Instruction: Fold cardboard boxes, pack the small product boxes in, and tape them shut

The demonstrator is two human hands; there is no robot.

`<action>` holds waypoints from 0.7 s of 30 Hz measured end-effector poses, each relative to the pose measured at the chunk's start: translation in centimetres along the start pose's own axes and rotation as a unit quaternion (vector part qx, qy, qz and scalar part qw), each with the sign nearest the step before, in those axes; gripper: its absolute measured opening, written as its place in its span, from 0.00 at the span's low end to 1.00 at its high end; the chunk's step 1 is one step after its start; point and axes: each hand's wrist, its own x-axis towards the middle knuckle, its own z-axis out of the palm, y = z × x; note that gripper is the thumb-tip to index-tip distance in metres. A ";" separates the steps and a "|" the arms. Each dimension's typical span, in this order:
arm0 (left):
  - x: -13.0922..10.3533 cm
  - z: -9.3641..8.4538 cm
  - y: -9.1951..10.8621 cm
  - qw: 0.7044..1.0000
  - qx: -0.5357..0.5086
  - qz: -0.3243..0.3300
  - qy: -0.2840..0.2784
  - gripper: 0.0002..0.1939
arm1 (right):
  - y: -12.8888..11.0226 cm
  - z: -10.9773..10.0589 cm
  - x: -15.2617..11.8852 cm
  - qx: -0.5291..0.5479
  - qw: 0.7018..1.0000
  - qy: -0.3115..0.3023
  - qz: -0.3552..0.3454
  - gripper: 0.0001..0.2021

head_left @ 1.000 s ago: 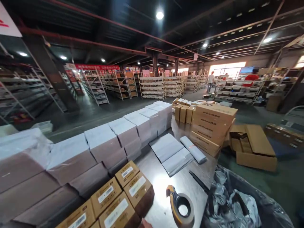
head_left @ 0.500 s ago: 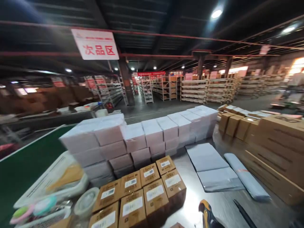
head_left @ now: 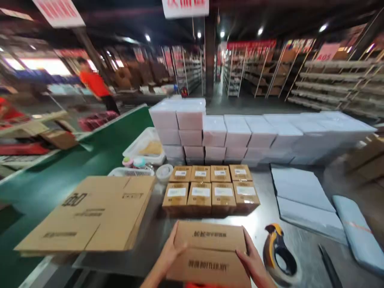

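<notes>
Both my hands hold a closed brown cardboard box (head_left: 210,250) at the near edge of a steel table (head_left: 156,236). My left hand (head_left: 169,256) grips its left side and my right hand (head_left: 253,264) grips its right side. Just beyond the box sit several small brown cartons (head_left: 210,188) with white labels, packed in two rows. A tape dispenser (head_left: 277,250) lies right of my right hand.
A stack of flattened cartons (head_left: 93,212) lies at the left. Several white wrapped parcels (head_left: 240,132) form a wall at the back. Grey mailer bags (head_left: 303,196) lie right. A green conveyor belt (head_left: 60,172) runs left; a person in orange (head_left: 96,86) stands beyond it.
The view has swung left and tipped down. My hands and the brown box they hold have come into view at the bottom, along with the flat cartons and conveyor.
</notes>
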 end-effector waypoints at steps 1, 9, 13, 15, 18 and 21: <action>-0.4 -0.2 -0.2 1.000 -0.026 0.012 0.003 0.65 | 0.4 0.4 -0.8 0.053 0.998 0.004 0.033 0.51; -0.4 -2.1 -0.8 0.999 0.020 -0.020 0.015 0.54 | 0.1 1.4 -1.3 -0.003 1.000 -0.003 0.031 0.41; -0.3 -2.1 -1.3 1.000 0.022 -0.018 0.010 0.55 | -4.0 -0.5 0.2 -0.268 0.957 -0.032 -0.108 0.31; -0.3 -1.9 -1.5 0.999 0.027 -0.011 0.024 0.56 | -6.3 -1.4 1.3 -0.355 0.916 -0.139 -0.123 0.30; -0.2 -1.6 -1.6 0.999 0.018 0.004 0.032 0.57 | -8.1 -1.7 2.4 -0.377 0.883 -0.268 -0.081 0.50; 0.1 -1.3 -1.8 1.000 -0.015 0.019 0.020 0.57 | -7.6 -1.2 2.6 -0.365 0.873 -0.311 -0.083 0.65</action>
